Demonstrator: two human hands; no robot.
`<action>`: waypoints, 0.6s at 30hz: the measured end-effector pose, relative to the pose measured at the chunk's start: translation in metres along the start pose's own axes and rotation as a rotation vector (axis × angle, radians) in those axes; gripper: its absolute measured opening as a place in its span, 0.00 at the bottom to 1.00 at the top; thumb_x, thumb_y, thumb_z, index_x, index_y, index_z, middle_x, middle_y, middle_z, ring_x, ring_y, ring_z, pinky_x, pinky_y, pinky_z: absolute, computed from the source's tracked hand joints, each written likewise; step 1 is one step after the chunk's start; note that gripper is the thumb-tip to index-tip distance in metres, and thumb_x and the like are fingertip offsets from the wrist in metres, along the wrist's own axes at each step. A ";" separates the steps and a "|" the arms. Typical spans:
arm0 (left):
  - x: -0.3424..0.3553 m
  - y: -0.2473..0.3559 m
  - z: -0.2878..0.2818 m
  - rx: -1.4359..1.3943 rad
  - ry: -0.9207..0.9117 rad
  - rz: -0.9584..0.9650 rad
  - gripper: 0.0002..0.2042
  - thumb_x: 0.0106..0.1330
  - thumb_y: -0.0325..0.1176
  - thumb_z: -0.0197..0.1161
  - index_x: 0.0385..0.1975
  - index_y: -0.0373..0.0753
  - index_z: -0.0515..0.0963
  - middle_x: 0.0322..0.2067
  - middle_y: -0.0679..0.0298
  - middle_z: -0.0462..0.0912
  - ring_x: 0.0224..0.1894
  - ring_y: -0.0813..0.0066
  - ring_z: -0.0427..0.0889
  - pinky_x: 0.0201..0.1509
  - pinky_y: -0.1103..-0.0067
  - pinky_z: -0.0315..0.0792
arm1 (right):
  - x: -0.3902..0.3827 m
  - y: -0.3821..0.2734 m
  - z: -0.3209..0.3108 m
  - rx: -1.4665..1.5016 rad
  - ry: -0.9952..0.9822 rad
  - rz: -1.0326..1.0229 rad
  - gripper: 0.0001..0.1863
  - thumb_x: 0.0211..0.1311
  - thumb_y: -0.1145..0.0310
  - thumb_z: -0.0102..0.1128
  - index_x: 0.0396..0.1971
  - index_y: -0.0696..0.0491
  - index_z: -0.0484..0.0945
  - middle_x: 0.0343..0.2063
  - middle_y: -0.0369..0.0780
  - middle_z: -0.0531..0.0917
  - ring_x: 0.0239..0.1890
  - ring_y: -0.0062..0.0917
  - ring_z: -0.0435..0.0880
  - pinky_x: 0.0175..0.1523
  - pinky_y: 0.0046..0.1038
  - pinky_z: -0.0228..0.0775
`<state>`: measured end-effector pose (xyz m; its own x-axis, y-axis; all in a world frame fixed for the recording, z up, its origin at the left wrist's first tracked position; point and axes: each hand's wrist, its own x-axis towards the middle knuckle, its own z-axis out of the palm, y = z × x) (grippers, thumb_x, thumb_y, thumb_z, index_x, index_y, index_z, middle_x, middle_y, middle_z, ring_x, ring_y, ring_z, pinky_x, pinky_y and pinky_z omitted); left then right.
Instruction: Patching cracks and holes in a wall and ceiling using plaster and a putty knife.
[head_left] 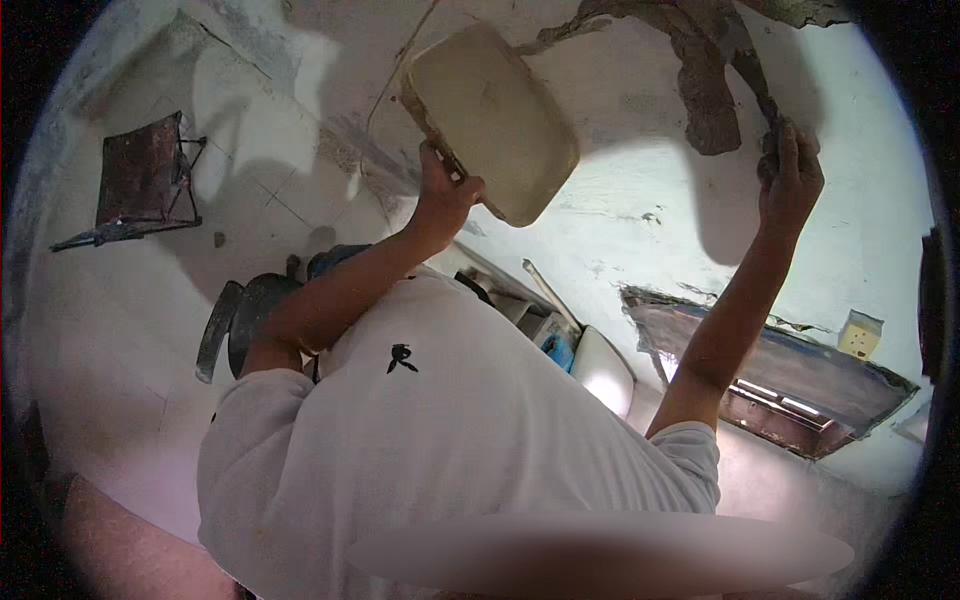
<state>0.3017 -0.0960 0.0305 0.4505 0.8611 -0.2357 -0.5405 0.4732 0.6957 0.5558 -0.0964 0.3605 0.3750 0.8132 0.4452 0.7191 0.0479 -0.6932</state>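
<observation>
My left hand (445, 203) is closed on the near edge of a shallow, beige rectangular tray (492, 120) with rounded corners, its thumb and fingers at the rim. The tray is raised in front of the pale wall. Farther right, my right hand (790, 180) is raised at the wall, wrapped around the handle of a dark trowel (752, 78) with a narrow blade. Beside the blade, a patch of wet grey-brown mortar (706, 105) sticks to the wall. From its top, a mortar-filled crack (585, 22) runs left behind the tray.
On the left, a dark folding stool (145, 175) stands on the tiled floor. A black chair (262, 315) is close to my left elbow. At the right, a recessed window opening (770, 365) has broken edges, with a small yellowish box (860, 334) beside it. A white appliance (603, 370) is below.
</observation>
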 end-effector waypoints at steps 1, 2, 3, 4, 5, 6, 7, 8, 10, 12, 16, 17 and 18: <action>0.003 -0.005 -0.002 -0.002 -0.002 0.004 0.36 0.55 0.20 0.55 0.60 0.40 0.42 0.51 0.53 0.61 0.52 0.65 0.68 0.50 0.73 0.74 | 0.001 -0.001 0.002 -0.001 0.000 -0.005 0.12 0.65 0.68 0.61 0.43 0.59 0.78 0.23 0.36 0.79 0.16 0.11 0.68 0.18 0.16 0.55; 0.004 -0.008 -0.003 -0.035 -0.002 -0.025 0.36 0.55 0.20 0.55 0.60 0.40 0.42 0.51 0.53 0.60 0.52 0.66 0.68 0.51 0.73 0.74 | 0.001 -0.002 0.004 -0.003 0.015 0.016 0.11 0.65 0.67 0.61 0.42 0.60 0.78 0.23 0.36 0.79 0.16 0.11 0.68 0.18 0.16 0.55; 0.005 -0.011 -0.004 -0.067 -0.001 -0.054 0.35 0.55 0.19 0.55 0.60 0.41 0.42 0.51 0.54 0.60 0.52 0.66 0.67 0.52 0.72 0.73 | 0.001 -0.002 0.006 -0.005 0.028 0.037 0.11 0.65 0.67 0.61 0.40 0.60 0.79 0.23 0.36 0.79 0.15 0.11 0.67 0.17 0.16 0.54; 0.007 -0.015 -0.004 -0.069 -0.002 -0.053 0.35 0.55 0.19 0.55 0.60 0.41 0.42 0.51 0.54 0.60 0.52 0.66 0.67 0.52 0.72 0.73 | 0.001 -0.002 0.006 -0.007 0.028 0.035 0.11 0.65 0.67 0.61 0.40 0.60 0.79 0.23 0.36 0.79 0.15 0.11 0.67 0.17 0.16 0.54; 0.008 -0.017 -0.003 -0.044 0.004 -0.044 0.35 0.56 0.19 0.54 0.60 0.41 0.42 0.51 0.54 0.60 0.52 0.66 0.67 0.51 0.72 0.74 | 0.001 -0.002 0.008 -0.018 0.034 0.025 0.10 0.66 0.68 0.60 0.39 0.60 0.79 0.22 0.35 0.78 0.15 0.10 0.65 0.17 0.16 0.52; 0.009 -0.019 -0.003 -0.019 0.010 -0.036 0.34 0.56 0.19 0.54 0.60 0.42 0.42 0.51 0.54 0.60 0.53 0.67 0.67 0.51 0.73 0.75 | 0.001 -0.001 0.009 -0.028 0.041 0.015 0.10 0.66 0.68 0.60 0.37 0.61 0.80 0.21 0.33 0.77 0.14 0.09 0.63 0.17 0.16 0.50; 0.010 -0.021 -0.003 -0.021 0.013 -0.035 0.34 0.56 0.19 0.54 0.60 0.42 0.42 0.51 0.54 0.60 0.53 0.67 0.67 0.51 0.73 0.75 | 0.002 -0.002 0.010 -0.027 0.038 0.014 0.10 0.66 0.68 0.60 0.37 0.61 0.80 0.21 0.33 0.77 0.14 0.09 0.63 0.17 0.16 0.50; 0.011 -0.022 -0.003 -0.041 -0.001 -0.013 0.33 0.56 0.18 0.54 0.59 0.42 0.43 0.51 0.54 0.60 0.53 0.67 0.67 0.51 0.72 0.75 | 0.002 -0.004 0.012 -0.028 0.046 0.019 0.10 0.66 0.68 0.60 0.38 0.61 0.80 0.20 0.34 0.77 0.14 0.09 0.63 0.17 0.16 0.50; 0.013 -0.024 -0.004 -0.063 -0.014 0.011 0.32 0.56 0.18 0.53 0.58 0.42 0.44 0.51 0.54 0.60 0.54 0.67 0.67 0.50 0.72 0.76 | 0.002 -0.006 0.015 -0.028 0.053 0.024 0.10 0.66 0.68 0.59 0.38 0.61 0.80 0.20 0.34 0.77 0.14 0.09 0.63 0.17 0.16 0.50; 0.013 -0.023 -0.005 -0.113 -0.031 -0.016 0.31 0.56 0.18 0.53 0.56 0.43 0.45 0.51 0.55 0.59 0.56 0.66 0.66 0.52 0.72 0.76 | -0.002 -0.007 0.017 -0.064 0.078 -0.012 0.11 0.66 0.68 0.59 0.38 0.62 0.80 0.20 0.34 0.77 0.14 0.10 0.64 0.17 0.16 0.50; 0.014 -0.017 -0.006 -0.097 -0.029 -0.045 0.31 0.55 0.18 0.54 0.56 0.43 0.45 0.52 0.55 0.58 0.57 0.65 0.65 0.54 0.71 0.75 | -0.008 0.001 0.017 -0.108 0.073 -0.036 0.15 0.65 0.63 0.62 0.39 0.61 0.81 0.20 0.34 0.77 0.16 0.11 0.68 0.18 0.16 0.55; 0.016 -0.018 -0.008 -0.072 -0.057 -0.029 0.34 0.56 0.19 0.54 0.58 0.45 0.42 0.53 0.54 0.58 0.58 0.62 0.65 0.56 0.69 0.75 | -0.012 -0.001 0.020 -0.077 0.086 -0.027 0.15 0.65 0.62 0.61 0.39 0.61 0.81 0.21 0.35 0.77 0.16 0.11 0.68 0.18 0.16 0.56; 0.018 -0.020 -0.011 -0.047 -0.087 -0.013 0.36 0.57 0.21 0.54 0.61 0.46 0.39 0.55 0.52 0.57 0.59 0.60 0.65 0.58 0.68 0.75 | -0.016 -0.001 0.020 -0.046 0.101 -0.017 0.15 0.66 0.62 0.61 0.39 0.61 0.81 0.21 0.35 0.78 0.17 0.11 0.68 0.18 0.16 0.56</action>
<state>0.3133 -0.0879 0.0049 0.5162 0.8366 -0.1834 -0.5658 0.4939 0.6602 0.5372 -0.0973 0.3430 0.4174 0.7500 0.5132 0.7510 0.0333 -0.6594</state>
